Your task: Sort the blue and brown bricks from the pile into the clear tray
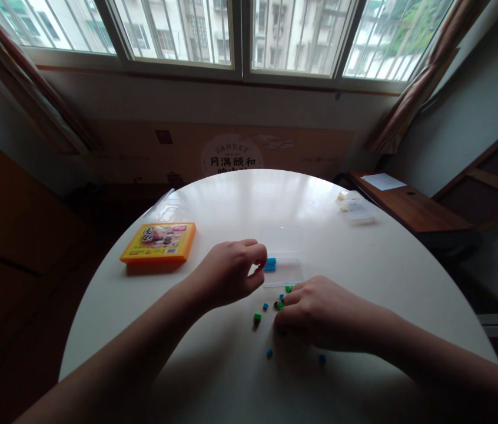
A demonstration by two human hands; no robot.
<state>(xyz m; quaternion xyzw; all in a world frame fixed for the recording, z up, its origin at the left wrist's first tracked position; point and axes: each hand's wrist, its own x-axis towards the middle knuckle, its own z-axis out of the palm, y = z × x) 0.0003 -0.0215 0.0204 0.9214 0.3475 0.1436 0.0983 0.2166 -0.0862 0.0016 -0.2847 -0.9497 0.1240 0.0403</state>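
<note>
Several small green, blue and brown plastic blocks (257,317) are lying scattered on our round white table (390,265), around our right hand (315,312). Our left hand (235,268) is hovering by a clear rectangular plastic box (291,272), just beside the bright blue plastic blocks (270,264) lying inside. We are seeing bent fingers, but cannot tell whether either grip is clasping anything.

Blue and green blocks (257,317)
</note>
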